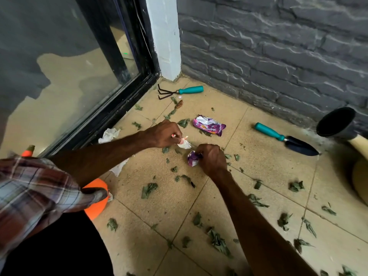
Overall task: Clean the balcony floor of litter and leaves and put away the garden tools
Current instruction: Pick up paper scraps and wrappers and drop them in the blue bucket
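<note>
Left hand (163, 134) pinches a white scrap (184, 144) just off the floor (159, 208), and right hand (212, 159), almost touching it, is curled tight round a crumpled wrapper (192, 159). From the hands, a flat wrapper (209, 126) lies at one o'clock, the rake (180, 91) at twelve in the corner, and the trowel (286, 139) at three with a pot (336, 122) beyond it against the wall (278, 56). Leaves (148, 190) scatter from four to seven, and the door frame (111, 114) shuts off the nine o'clock side.

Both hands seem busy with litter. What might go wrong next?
1. The left hand pinches a white scrap and the right hand grips a crumpled purple wrapper; reaching for the bigger purple packet could spill one.
2. The trowel lies loose on the tiles; a step might catch it.
</note>
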